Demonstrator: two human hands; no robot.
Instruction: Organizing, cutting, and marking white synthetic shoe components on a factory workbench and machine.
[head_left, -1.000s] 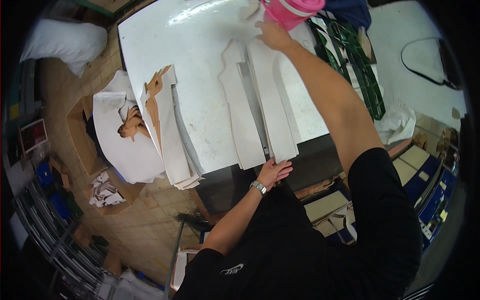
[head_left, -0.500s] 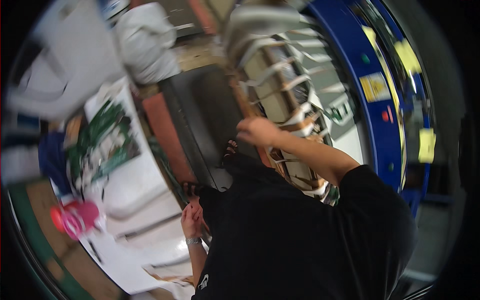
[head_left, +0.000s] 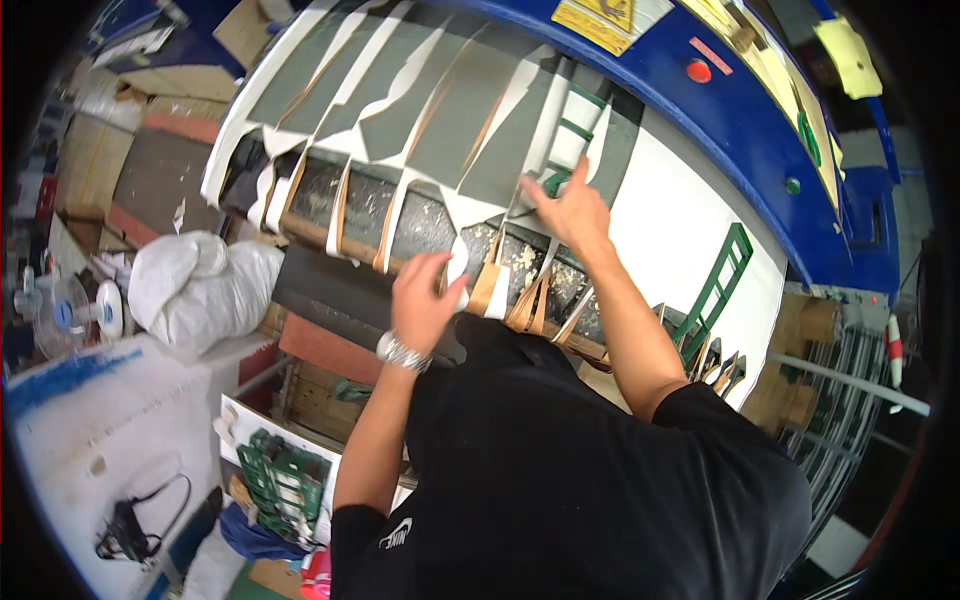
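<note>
The left hand (head_left: 425, 300) pinches the near tip of a white strip (head_left: 460, 262) between thumb and fingers, its grip pressed on it. The right hand (head_left: 565, 205), farther and to the right, rests with spread fingers on grey-and-white cut sheets (head_left: 470, 120) lying across the blue machine (head_left: 740, 110).
</note>
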